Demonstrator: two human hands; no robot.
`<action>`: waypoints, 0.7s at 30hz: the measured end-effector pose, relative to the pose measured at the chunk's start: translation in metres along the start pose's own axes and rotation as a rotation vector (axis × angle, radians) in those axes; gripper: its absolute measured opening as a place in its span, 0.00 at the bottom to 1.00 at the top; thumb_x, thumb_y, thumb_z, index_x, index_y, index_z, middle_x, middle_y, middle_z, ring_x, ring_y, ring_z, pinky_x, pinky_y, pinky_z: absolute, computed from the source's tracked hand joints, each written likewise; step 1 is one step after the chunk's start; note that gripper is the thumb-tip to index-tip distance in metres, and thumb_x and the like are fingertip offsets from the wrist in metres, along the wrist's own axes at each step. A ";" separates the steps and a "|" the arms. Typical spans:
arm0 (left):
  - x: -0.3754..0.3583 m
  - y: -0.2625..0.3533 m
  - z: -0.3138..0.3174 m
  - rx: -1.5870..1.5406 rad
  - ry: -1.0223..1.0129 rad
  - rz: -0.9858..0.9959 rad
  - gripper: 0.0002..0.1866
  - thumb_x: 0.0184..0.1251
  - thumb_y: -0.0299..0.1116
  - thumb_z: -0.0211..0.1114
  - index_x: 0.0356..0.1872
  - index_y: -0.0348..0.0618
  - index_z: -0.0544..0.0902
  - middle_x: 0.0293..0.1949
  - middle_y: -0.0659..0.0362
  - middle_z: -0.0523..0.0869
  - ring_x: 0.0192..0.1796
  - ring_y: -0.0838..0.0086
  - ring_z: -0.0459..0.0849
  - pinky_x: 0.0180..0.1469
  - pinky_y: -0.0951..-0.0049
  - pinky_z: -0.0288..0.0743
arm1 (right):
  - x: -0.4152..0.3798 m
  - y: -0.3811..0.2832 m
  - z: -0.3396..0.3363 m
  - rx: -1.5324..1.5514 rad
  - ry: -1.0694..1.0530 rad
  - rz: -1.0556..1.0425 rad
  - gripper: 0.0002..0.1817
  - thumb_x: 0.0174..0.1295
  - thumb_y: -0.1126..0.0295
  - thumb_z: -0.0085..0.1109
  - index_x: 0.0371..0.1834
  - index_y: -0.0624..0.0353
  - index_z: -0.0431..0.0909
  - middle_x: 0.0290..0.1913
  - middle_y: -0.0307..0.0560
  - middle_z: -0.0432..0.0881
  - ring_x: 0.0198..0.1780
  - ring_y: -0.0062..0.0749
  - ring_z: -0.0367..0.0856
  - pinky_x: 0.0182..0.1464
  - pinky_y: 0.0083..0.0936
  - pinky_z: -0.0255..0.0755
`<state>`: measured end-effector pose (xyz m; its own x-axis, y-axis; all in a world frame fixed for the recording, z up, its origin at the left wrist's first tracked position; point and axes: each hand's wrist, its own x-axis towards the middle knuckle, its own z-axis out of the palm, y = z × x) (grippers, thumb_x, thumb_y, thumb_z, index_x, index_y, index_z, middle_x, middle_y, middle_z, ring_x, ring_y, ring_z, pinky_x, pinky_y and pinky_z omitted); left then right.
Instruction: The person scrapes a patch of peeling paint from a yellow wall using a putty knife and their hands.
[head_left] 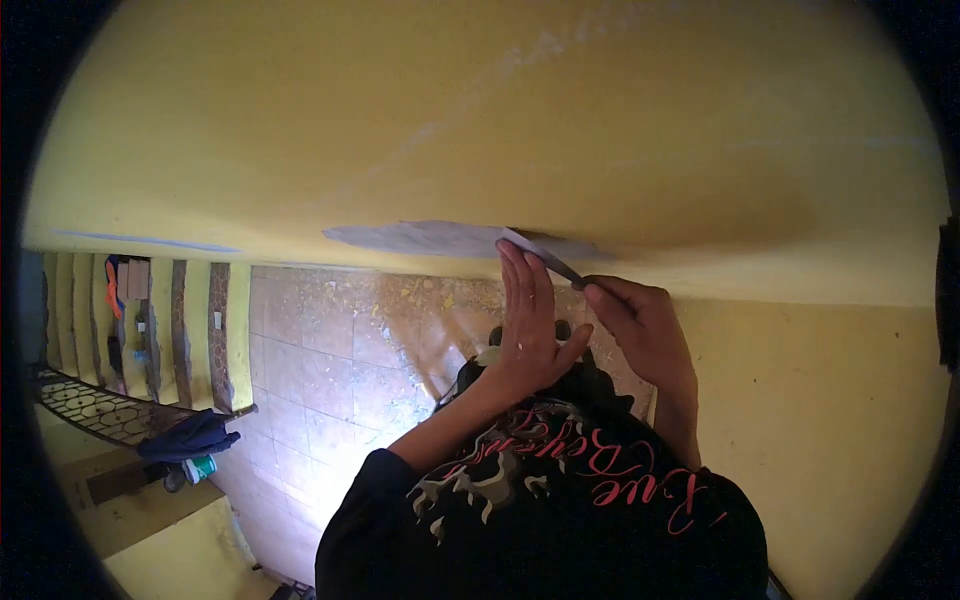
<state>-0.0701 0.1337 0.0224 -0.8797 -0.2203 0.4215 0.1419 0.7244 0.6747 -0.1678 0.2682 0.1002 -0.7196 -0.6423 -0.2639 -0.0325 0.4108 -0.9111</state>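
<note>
My right hand (645,325) is closed around the handle end of a scraper (545,255), its thin blade slanting up to the left against the yellow wall (560,120). My left hand (528,315) has its fingers stretched out together and the thumb apart, with the fingertips at the blade near its front edge. Around the blade runs a long grey patch (420,238) of bare wall with ragged paint edges. My right hand hides most of the handle.
Paint flakes (400,295) litter the tiled floor (310,350) below the wall. To the left, stairs (190,330) rise beside a metal railing (100,405). A dark cloth (190,437) hangs on it, with a green-and-white container (201,468) beneath.
</note>
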 end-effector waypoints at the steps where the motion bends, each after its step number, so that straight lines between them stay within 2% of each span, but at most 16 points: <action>1: 0.003 -0.004 -0.001 0.007 0.026 0.018 0.51 0.69 0.52 0.55 0.74 0.24 0.35 0.71 0.22 0.29 0.74 0.28 0.28 0.73 0.36 0.32 | -0.004 0.003 0.003 -0.002 0.023 -0.069 0.13 0.68 0.66 0.58 0.44 0.67 0.81 0.28 0.49 0.82 0.28 0.26 0.76 0.34 0.27 0.71; 2: 0.003 -0.003 -0.002 0.009 0.019 0.028 0.51 0.69 0.52 0.55 0.74 0.24 0.35 0.71 0.22 0.29 0.74 0.28 0.28 0.73 0.36 0.32 | -0.004 0.004 0.005 -0.005 0.051 -0.140 0.13 0.67 0.66 0.58 0.44 0.67 0.81 0.29 0.50 0.82 0.28 0.28 0.77 0.34 0.28 0.71; 4: -0.001 0.003 0.000 0.014 -0.037 0.005 0.54 0.64 0.48 0.63 0.73 0.22 0.37 0.71 0.20 0.34 0.73 0.23 0.34 0.72 0.34 0.37 | 0.003 0.002 0.000 -0.014 0.067 -0.161 0.13 0.67 0.66 0.58 0.44 0.67 0.81 0.30 0.51 0.83 0.30 0.29 0.79 0.36 0.28 0.72; 7: 0.006 -0.003 -0.003 0.024 0.069 0.006 0.52 0.65 0.48 0.61 0.72 0.20 0.39 0.70 0.19 0.35 0.73 0.23 0.36 0.72 0.34 0.38 | -0.003 -0.001 0.006 0.000 0.053 -0.163 0.14 0.68 0.66 0.57 0.45 0.67 0.81 0.33 0.54 0.84 0.34 0.32 0.81 0.40 0.30 0.73; 9: 0.002 0.001 -0.006 0.025 0.020 0.014 0.52 0.66 0.48 0.61 0.72 0.20 0.39 0.70 0.19 0.36 0.73 0.23 0.36 0.72 0.34 0.39 | 0.001 -0.004 0.008 0.030 0.064 -0.181 0.14 0.68 0.65 0.57 0.44 0.67 0.81 0.35 0.55 0.85 0.36 0.34 0.82 0.43 0.31 0.73; 11: 0.004 -0.001 -0.004 0.014 -0.017 0.008 0.51 0.66 0.48 0.60 0.72 0.19 0.39 0.70 0.19 0.36 0.73 0.23 0.36 0.72 0.35 0.39 | 0.002 -0.002 0.000 0.058 0.021 0.013 0.14 0.68 0.65 0.57 0.45 0.67 0.81 0.36 0.55 0.85 0.38 0.33 0.82 0.45 0.30 0.73; 12: 0.006 -0.004 -0.005 0.004 0.013 -0.008 0.50 0.67 0.46 0.59 0.73 0.22 0.38 0.71 0.21 0.33 0.74 0.27 0.33 0.73 0.38 0.37 | 0.000 -0.004 0.002 0.055 0.011 0.021 0.14 0.68 0.65 0.57 0.45 0.67 0.81 0.36 0.55 0.85 0.38 0.33 0.82 0.45 0.30 0.73; 13: 0.005 -0.006 -0.007 -0.001 0.036 -0.022 0.50 0.68 0.45 0.58 0.73 0.24 0.36 0.72 0.24 0.30 0.76 0.32 0.29 0.74 0.41 0.34 | 0.000 -0.007 0.008 0.017 0.016 -0.066 0.14 0.68 0.65 0.56 0.45 0.67 0.81 0.35 0.54 0.84 0.38 0.33 0.81 0.45 0.30 0.73; 14: 0.002 -0.004 -0.010 0.008 0.029 -0.014 0.50 0.68 0.45 0.58 0.73 0.24 0.36 0.72 0.24 0.30 0.76 0.32 0.29 0.74 0.41 0.34 | 0.002 -0.010 0.013 -0.017 0.035 -0.165 0.14 0.69 0.65 0.56 0.45 0.67 0.81 0.34 0.53 0.84 0.37 0.33 0.81 0.44 0.29 0.73; 15: -0.001 0.000 -0.012 0.014 -0.017 0.002 0.51 0.67 0.46 0.59 0.73 0.22 0.37 0.72 0.22 0.33 0.75 0.29 0.32 0.74 0.39 0.36 | 0.002 -0.008 0.010 -0.010 0.045 -0.173 0.14 0.69 0.65 0.56 0.45 0.67 0.81 0.34 0.53 0.84 0.37 0.33 0.81 0.44 0.29 0.73; 17: 0.001 -0.001 -0.008 0.010 -0.054 0.020 0.52 0.66 0.47 0.61 0.72 0.21 0.37 0.71 0.20 0.36 0.74 0.26 0.35 0.73 0.37 0.38 | 0.000 -0.001 -0.004 0.070 -0.007 -0.004 0.15 0.69 0.65 0.56 0.45 0.68 0.81 0.32 0.53 0.83 0.36 0.33 0.80 0.44 0.29 0.73; 21: -0.001 0.000 -0.005 -0.058 0.009 -0.032 0.52 0.66 0.46 0.61 0.73 0.22 0.37 0.71 0.21 0.35 0.75 0.27 0.34 0.73 0.37 0.37 | 0.003 -0.003 0.008 0.001 0.001 -0.046 0.14 0.69 0.65 0.55 0.45 0.68 0.81 0.31 0.52 0.83 0.34 0.34 0.79 0.43 0.30 0.72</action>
<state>-0.0667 0.1305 0.0252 -0.8799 -0.2487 0.4048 0.1402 0.6781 0.7214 -0.1648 0.2597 0.0997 -0.7182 -0.6597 -0.2213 -0.0652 0.3805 -0.9225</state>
